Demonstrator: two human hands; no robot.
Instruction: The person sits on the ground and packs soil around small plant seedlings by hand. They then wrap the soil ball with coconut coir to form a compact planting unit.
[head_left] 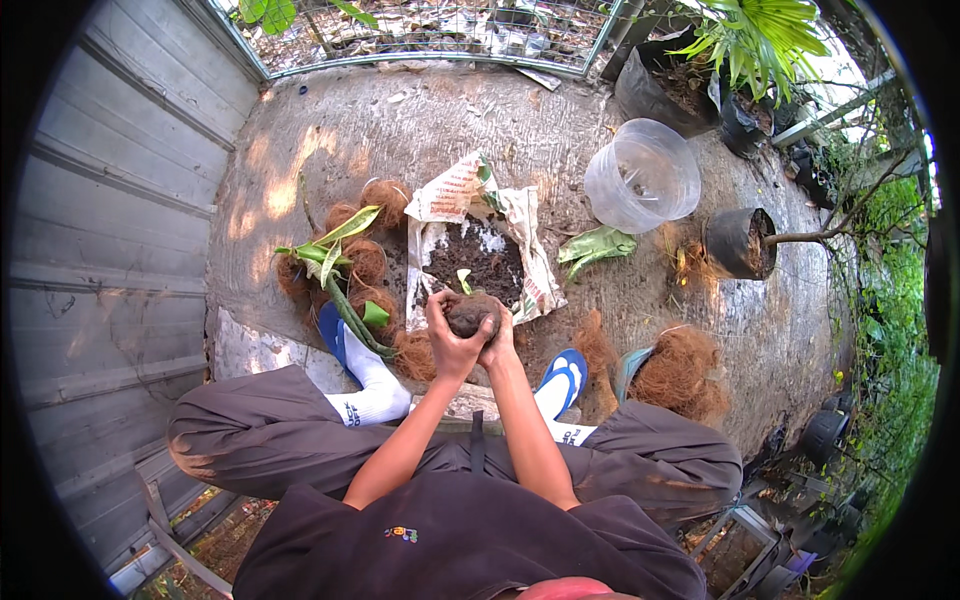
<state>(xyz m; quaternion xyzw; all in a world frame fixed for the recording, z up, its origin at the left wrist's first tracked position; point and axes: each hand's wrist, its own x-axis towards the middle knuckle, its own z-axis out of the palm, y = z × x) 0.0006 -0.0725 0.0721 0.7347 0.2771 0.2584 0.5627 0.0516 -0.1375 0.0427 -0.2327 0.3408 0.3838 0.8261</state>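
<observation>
My left hand (pixel 449 342) and my right hand (pixel 499 336) are cupped together around a dark, rounded ball of soil (pixel 468 314). A small pale-green leafy shoot (pixel 464 281) stands at the top of the ball. The fingers wrap its sides, and its underside is hidden. Just beyond the hands lies an opened white sack (pixel 541 265) with folded-back edges. Dark potting soil (pixel 470 257) with white bits fills its middle. Left of the sack, several brown balls of coconut fibre (pixel 367 262) sit in a cluster, with long variegated leaves (pixel 347 226) lying over them.
Right of the sack are a crumpled green piece (pixel 598 246) and a clear plastic tub (pixel 642 178). Loose coconut fibre (pixel 683 374) lies by my right foot. Black planters (pixel 741 244) stand farther right. A metal wall (pixel 130 220) bounds the left, a wire-mesh gate (pixel 430 58) the far side.
</observation>
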